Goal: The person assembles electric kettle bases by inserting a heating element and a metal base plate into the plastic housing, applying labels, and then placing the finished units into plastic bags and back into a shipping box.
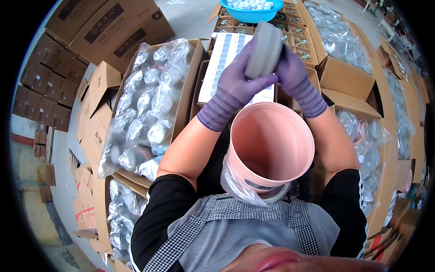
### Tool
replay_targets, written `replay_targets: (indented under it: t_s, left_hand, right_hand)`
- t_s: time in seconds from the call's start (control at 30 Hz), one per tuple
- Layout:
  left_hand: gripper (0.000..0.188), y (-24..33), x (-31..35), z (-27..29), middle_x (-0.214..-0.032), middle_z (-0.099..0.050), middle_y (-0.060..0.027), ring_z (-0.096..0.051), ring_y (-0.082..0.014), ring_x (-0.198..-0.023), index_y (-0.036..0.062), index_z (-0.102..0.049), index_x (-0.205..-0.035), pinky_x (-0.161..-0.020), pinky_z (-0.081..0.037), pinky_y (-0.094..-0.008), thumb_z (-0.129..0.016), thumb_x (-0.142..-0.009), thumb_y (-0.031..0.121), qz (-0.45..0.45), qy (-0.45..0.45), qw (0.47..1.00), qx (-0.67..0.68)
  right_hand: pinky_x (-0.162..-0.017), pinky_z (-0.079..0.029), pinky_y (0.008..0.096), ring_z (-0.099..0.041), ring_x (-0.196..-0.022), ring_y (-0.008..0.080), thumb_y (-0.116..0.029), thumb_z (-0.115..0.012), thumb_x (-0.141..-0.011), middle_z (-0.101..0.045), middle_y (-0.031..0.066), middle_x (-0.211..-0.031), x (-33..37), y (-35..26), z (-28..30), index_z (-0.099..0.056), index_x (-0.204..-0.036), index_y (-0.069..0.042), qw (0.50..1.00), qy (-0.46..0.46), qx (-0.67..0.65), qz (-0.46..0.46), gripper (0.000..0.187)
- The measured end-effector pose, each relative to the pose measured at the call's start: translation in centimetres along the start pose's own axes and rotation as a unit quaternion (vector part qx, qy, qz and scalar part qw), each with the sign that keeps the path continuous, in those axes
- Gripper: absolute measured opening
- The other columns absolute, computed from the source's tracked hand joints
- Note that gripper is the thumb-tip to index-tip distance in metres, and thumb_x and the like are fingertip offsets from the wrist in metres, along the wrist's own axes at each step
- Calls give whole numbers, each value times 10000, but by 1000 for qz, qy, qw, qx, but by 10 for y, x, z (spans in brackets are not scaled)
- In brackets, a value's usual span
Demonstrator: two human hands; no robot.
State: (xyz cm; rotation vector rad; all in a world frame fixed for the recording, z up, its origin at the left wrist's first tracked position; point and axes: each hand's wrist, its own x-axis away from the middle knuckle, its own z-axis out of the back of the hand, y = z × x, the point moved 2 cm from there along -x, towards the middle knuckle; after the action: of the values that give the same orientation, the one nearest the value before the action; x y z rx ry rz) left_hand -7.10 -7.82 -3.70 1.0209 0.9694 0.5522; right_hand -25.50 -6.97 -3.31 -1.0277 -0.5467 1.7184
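Note:
Both my hands wear purple knit gloves with striped cuffs. Between them is a thick grey round piece, like a lid [265,50], tipped up on its edge and somewhat blurred. My left hand [235,75] grips its left and lower side, thumb across the bottom. My right hand [293,72] closes on its right side, its fingers partly hidden behind the piece. Nearer to me, between my forearms, a pink bucket [272,140] stands with its mouth up and nothing visible inside. A clear plastic bag [242,190] hangs around its lower part, and a dark label sits below the rim.
Open cartons of plastic-wrapped round items [147,104] flank me on the left and right. Ahead are a white-and-blue printed box [215,68], a divided carton of jars [301,43] and a blue basin [249,16] of small pale pieces. Large closed cartons [118,31] stand far left.

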Motion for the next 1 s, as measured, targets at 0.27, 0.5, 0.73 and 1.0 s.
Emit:
replay_targets:
  t_s: [0.27,0.5,0.73,1.0]
  left_hand:
    - [675,-5,6,13,-1142,-680,-119,-657,-177,-1033,11,-544,-1382,-918,-537,-325,-796,-865,363,181,-31,944,275]
    - [868,10,2,8,-1419,-563,-193,-556,-260,-1284,11,-381,-1547,-1088,-443,-364,-801,-853,318,-79,-40,988,-129]
    - [559,10,14,-2,-1102,-678,-118,-670,-180,-997,-17,-559,-1339,-900,-544,-318,-637,-991,414,179,7,962,205]
    - [743,-3,-14,-13,-1577,-424,-150,-332,-503,-1445,164,-486,-1510,-1195,-333,-552,-784,-833,230,-246,-24,933,-260]
  right_hand:
    - [-938,-561,430,-635,-1155,336,-316,-782,-867,-564,212,-1330,16,-33,14,-482,-1430,-11,918,118,259,275,707]
    - [-858,-595,428,-708,-984,308,-257,-766,-870,-623,212,-1217,21,25,7,-417,-1472,-12,992,46,50,106,737]
    - [-987,-511,481,-564,-1205,419,-403,-803,-801,-435,236,-1396,31,-18,7,-384,-1527,-92,935,107,269,207,894]
    - [-1046,-511,382,-614,-1212,254,-235,-696,-939,-593,126,-1364,-4,69,-8,-443,-1463,-67,972,60,-209,84,606]
